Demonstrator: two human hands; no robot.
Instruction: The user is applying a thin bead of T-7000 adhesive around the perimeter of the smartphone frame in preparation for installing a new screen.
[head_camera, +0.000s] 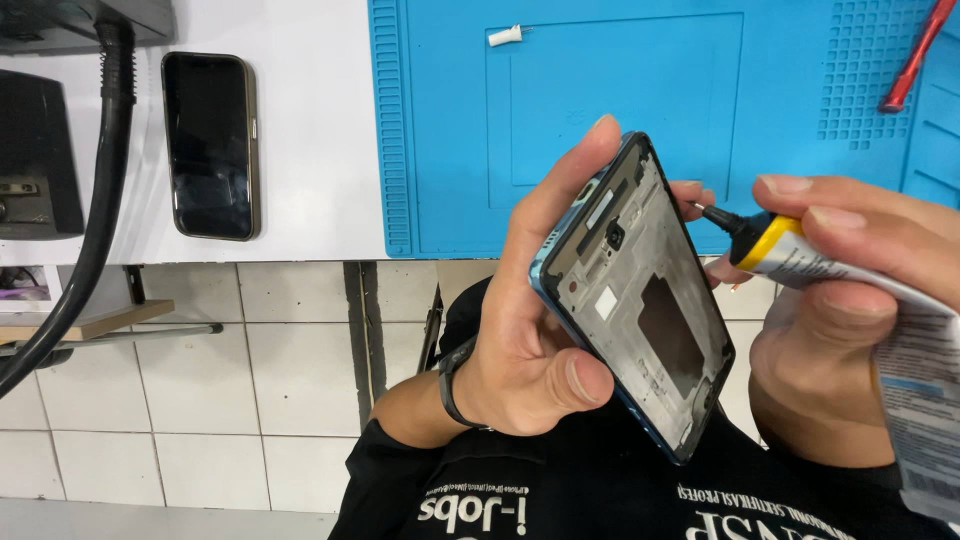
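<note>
Phone frame, a gutted dark housing with a blue rim, is held in the air in front of the person's chest, nearer than the table's near edge. Its long axis runs diagonally, one short end up and far at centre, the other down and near at the right; the open inner face is turned toward the camera and to the right. The left hand grips it along its left long edge, fingers wrapped behind, thumb pressed on the near lower edge. The right hand pinches a glue tube, yellow-collared with a black nozzle pointing left, the tip at the frame's upper right edge. Beyond the hands lies the blue work mat, mostly bare, its near edge just beyond the frame's top. On the mat's far part sits a small white cap; a red tool lies at far right. A black smartphone rests face up on the white table, well left.
</note>
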